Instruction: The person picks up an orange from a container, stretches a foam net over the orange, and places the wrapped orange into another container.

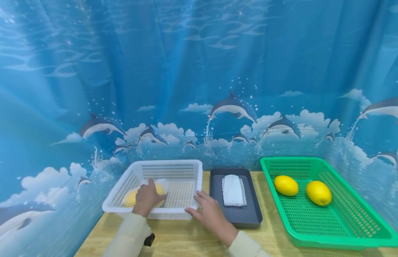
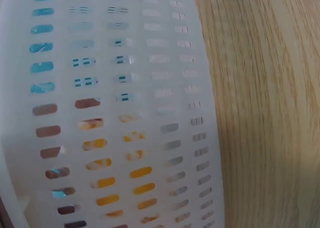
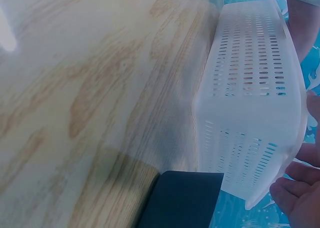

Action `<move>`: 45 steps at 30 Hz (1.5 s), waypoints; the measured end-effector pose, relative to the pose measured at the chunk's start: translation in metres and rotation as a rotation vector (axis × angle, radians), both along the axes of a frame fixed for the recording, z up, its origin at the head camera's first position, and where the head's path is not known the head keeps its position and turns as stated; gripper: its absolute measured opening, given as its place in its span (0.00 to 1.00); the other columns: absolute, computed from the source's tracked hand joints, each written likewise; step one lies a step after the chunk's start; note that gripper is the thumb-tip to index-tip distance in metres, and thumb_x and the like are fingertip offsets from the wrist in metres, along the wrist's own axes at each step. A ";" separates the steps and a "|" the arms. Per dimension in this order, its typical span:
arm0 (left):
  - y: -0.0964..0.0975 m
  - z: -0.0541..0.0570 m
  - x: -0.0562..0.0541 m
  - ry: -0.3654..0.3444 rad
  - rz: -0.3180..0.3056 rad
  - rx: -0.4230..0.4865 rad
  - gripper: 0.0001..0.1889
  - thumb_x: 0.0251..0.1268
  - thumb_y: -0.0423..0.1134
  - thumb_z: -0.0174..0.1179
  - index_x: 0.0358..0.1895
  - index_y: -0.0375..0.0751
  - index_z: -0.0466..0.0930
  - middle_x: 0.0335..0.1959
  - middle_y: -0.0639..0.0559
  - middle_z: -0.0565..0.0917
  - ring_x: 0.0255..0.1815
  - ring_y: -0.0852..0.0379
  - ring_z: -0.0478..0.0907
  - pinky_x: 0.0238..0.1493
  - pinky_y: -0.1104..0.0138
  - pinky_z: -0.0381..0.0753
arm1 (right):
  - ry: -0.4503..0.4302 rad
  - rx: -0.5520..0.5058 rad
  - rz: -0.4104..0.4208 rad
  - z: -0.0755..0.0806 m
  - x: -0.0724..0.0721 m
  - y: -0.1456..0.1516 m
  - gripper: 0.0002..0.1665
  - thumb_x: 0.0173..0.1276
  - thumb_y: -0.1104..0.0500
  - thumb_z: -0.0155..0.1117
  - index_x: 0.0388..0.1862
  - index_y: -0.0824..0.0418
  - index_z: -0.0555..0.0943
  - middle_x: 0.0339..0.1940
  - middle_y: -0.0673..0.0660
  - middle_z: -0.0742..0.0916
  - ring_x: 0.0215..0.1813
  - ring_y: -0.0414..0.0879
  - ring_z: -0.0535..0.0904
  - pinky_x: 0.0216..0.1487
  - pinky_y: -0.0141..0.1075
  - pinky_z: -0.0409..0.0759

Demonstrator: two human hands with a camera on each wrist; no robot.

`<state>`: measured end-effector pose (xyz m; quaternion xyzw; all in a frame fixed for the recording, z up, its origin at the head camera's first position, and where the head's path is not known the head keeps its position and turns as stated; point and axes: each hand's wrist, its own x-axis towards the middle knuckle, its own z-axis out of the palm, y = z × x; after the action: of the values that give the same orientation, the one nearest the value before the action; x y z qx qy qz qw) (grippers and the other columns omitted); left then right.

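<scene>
A white perforated basket (image 1: 186, 214) stands at the left of the table. Inside it lie yellow lemons in white foam nets, one netted lemon (image 1: 130, 198) at the left and another netted lemon (image 1: 161, 185) partly behind my left hand (image 1: 148, 196). That hand reaches over the near rim, thumb spread to the right and fingers over the lemons. In the left wrist view, yellow shows through the slots of the basket wall (image 2: 212, 138). My right hand (image 1: 210, 212) is at the basket's near right corner, its loosely extended fingers (image 3: 295, 185) right at the rim.
Right of the white basket, a dark grey tray (image 1: 240, 219) holds white foam nets (image 1: 233, 191). Farther right, a green basket (image 1: 333, 241) contains two bare lemons (image 1: 319, 192). A blue dolphin-print curtain (image 1: 199, 71) hangs behind the wooden table (image 1: 179, 239).
</scene>
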<state>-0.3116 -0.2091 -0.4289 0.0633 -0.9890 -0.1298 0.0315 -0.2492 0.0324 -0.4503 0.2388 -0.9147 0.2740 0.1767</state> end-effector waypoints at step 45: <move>0.007 -0.002 0.000 -0.068 0.004 -0.025 0.42 0.51 0.50 0.71 0.57 0.18 0.63 0.46 0.27 0.69 0.51 0.32 0.70 0.53 0.44 0.75 | 0.068 0.015 -0.034 -0.004 0.004 -0.001 0.35 0.60 0.38 0.67 0.52 0.65 0.83 0.59 0.64 0.81 0.61 0.59 0.77 0.59 0.51 0.77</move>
<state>-0.3115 -0.2025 -0.4308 0.0695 -0.9909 -0.1150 -0.0009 -0.2450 0.0309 -0.4542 0.2337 -0.9140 0.2561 0.2105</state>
